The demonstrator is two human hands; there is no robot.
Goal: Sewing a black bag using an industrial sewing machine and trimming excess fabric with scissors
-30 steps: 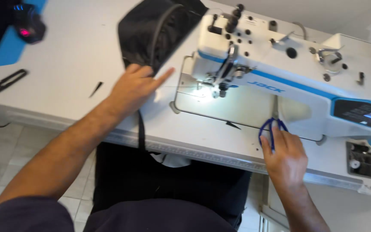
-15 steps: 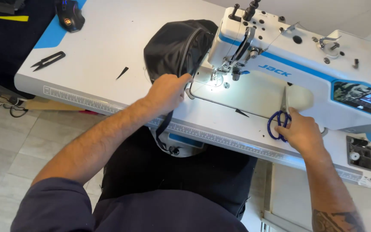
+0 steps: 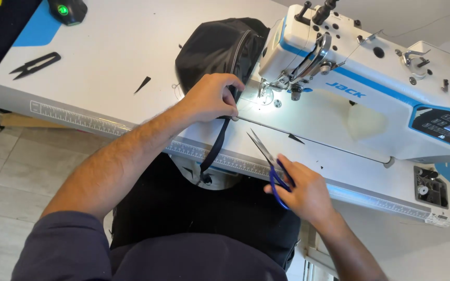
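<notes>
The left hand (image 3: 212, 99) is pinching the black strap (image 3: 215, 145) on the tabletop (image 3: 105, 57); the right hand (image 3: 303, 190) is gripping blue-handled scissors (image 3: 269, 161).

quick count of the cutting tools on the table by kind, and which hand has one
Blue-handled scissors: 1, blades open, in the right hand
Black thread snips: 1, lying far from the left hand
Total: 2
</notes>
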